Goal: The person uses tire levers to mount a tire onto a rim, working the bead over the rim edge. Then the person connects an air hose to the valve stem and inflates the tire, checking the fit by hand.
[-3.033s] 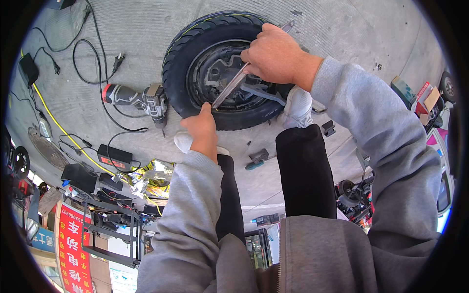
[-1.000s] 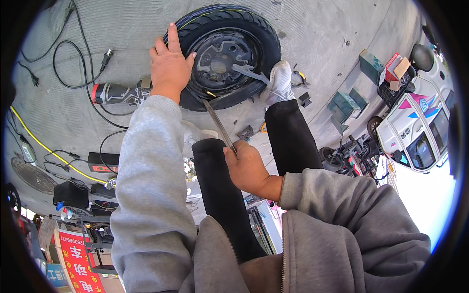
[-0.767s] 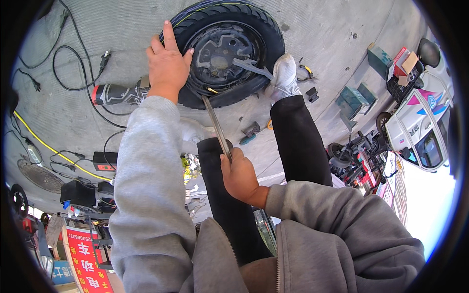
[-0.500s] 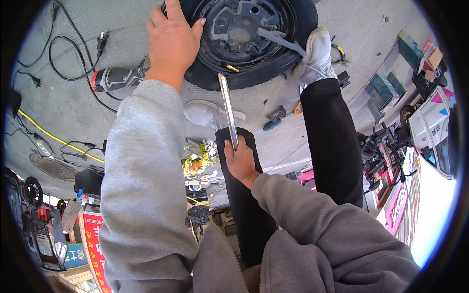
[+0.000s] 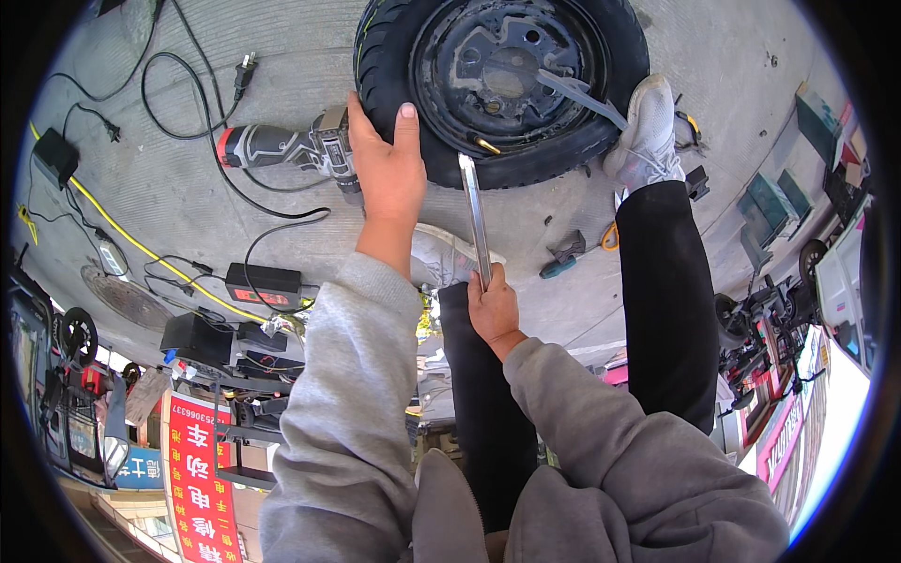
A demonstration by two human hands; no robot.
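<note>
A black tyre on a dark metal rim lies flat on the ground. My left hand rests against its near left edge, thumb raised and apart, fingers stretched along the tread and partly hidden. In my right hand is a shiny tyre lever, its far tip at the tyre's near edge, close to the brass valve stem. A second, grey lever is lodged at the rim's right side, its outer end by my right shoe.
A cordless power tool lies left of my left hand. Black cables and a yellow cord cross the ground at left, near a black charger box. Orange-handled scissors and a small dark teal tool lie at right.
My left hand has slid nearer along the tyre's left edge. The view has shifted left, so the wheel sits farther right. The lever in my right hand stays at the tyre's near edge.
</note>
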